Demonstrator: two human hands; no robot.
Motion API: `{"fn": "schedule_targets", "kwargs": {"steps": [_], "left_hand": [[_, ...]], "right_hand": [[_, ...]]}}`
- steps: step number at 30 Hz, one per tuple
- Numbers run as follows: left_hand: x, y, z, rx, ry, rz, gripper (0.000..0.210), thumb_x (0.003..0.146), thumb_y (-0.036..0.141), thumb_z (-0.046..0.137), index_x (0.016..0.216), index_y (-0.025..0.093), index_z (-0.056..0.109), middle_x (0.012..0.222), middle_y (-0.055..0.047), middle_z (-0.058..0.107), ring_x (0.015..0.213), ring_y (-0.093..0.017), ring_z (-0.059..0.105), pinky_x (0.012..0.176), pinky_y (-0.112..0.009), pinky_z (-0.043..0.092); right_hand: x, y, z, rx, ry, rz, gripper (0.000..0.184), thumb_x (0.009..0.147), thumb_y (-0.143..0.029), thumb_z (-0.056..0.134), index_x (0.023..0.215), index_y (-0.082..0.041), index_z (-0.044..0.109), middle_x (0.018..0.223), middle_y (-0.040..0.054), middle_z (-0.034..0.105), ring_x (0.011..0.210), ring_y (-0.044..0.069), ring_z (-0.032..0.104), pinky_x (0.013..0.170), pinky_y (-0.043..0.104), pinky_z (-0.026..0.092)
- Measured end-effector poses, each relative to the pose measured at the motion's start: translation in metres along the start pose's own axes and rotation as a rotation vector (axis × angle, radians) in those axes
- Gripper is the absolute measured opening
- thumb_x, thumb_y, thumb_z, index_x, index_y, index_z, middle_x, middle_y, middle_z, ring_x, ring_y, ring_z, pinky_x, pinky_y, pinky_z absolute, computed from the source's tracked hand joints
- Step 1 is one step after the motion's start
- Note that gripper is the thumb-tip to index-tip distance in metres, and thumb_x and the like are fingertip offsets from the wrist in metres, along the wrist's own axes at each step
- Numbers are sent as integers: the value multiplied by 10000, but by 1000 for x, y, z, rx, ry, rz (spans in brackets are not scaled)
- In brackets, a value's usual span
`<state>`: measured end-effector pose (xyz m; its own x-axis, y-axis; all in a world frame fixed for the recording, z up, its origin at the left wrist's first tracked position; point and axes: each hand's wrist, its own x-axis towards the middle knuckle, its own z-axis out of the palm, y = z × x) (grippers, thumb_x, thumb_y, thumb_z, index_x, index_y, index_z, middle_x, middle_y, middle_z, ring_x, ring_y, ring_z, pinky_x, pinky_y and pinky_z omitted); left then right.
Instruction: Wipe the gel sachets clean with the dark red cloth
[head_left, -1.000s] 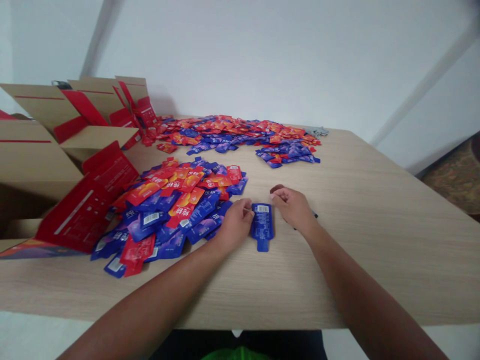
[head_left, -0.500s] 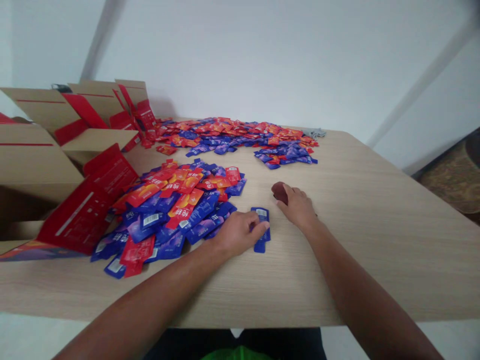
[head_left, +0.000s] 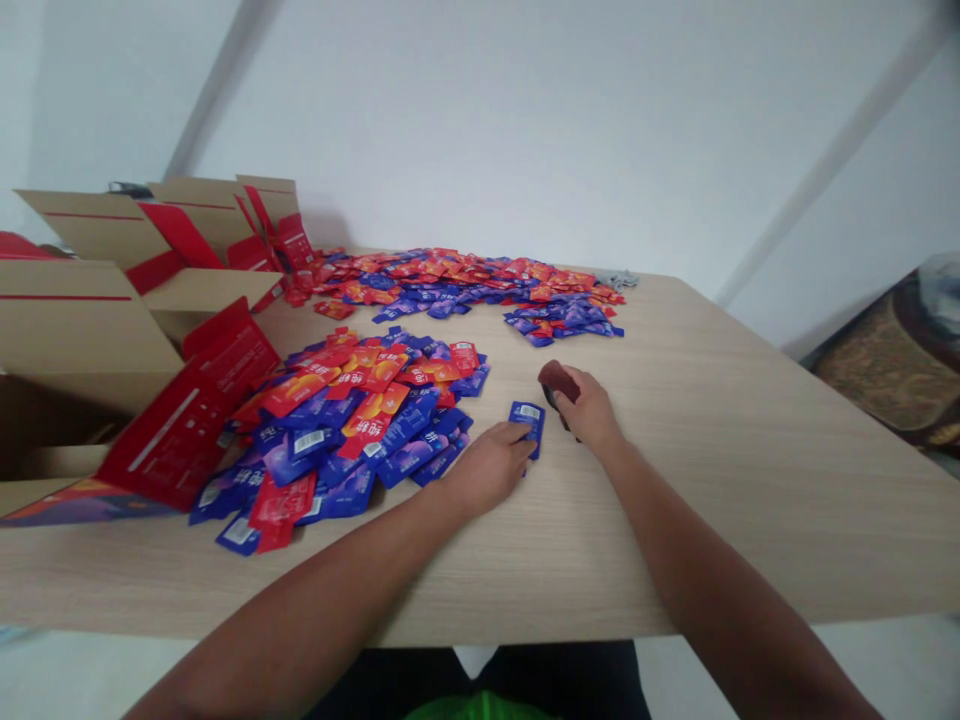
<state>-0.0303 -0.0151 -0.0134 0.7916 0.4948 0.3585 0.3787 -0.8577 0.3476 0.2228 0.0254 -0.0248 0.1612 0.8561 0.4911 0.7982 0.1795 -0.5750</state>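
My left hand point(head_left: 491, 465) has its fingers closed over the lower left edge of a blue sachet point(head_left: 531, 422) that carries a white barcode label; part of the sachet is hidden under the fingertips. Just to the right, my right hand point(head_left: 589, 408) grips a dark reddish-brown object point(head_left: 555, 376) with a black underside. Its exact kind does not show. A heap of blue and red-orange sachets point(head_left: 360, 410) spreads on the table beside my left hand.
Open cardboard boxes point(head_left: 67, 320) with red flaps stand at the left. More sachets point(head_left: 450, 270) lie along the table's far edge by the wall, with a grey cloth-like thing point(head_left: 619, 281) at their right end. A brown patterned object point(head_left: 885, 350) stands beyond the table's right edge.
My left hand's fingers have extended onto the sachet from a more curled pose, and the sachet is slightly turned. My right hand has tilted the brown object, showing more of its black underside.
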Motion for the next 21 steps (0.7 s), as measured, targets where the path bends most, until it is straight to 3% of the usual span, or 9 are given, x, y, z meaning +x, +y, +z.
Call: {"fn": "schedule_targets", "kwargs": {"steps": [4,9,14,21], "left_hand": [[2,2,8,-5,40,-17,292,1006,143,552,1213,173,755,1368,-137,668,1286,-274,597,1145,-402,464],[0,5,13,92,41,-85,267,1046,233,547,1145,180,789,1202,-120,717,1154,-271,631,1081,-422,495],[-1,6,15,138,37,-63,254,1045,242,569,1154,192,793,1148,-108,714,1106,-261,626,1057,-408,502],[0,5,15,156,36,-117,271,1056,231,540,1160,182,785,1148,-120,701,1105,-272,602,1016,-409,500]], "right_hand": [[-2,-35,-14,192,-111,-19,548,905,-286,617,1449,-218,597,1357,90,714,1213,257,681,1091,457,533],[-23,-70,-26,156,-337,-234,526,948,-259,613,1474,-264,601,1383,92,691,1252,262,655,1123,459,498],[-41,-66,-15,-10,-421,-315,421,1055,-283,498,1458,-230,609,1376,129,666,1263,281,596,1124,474,474],[-28,-67,-8,-153,-434,-373,391,1077,-262,469,1434,-208,619,1293,128,663,1196,282,566,1085,442,467]]}}
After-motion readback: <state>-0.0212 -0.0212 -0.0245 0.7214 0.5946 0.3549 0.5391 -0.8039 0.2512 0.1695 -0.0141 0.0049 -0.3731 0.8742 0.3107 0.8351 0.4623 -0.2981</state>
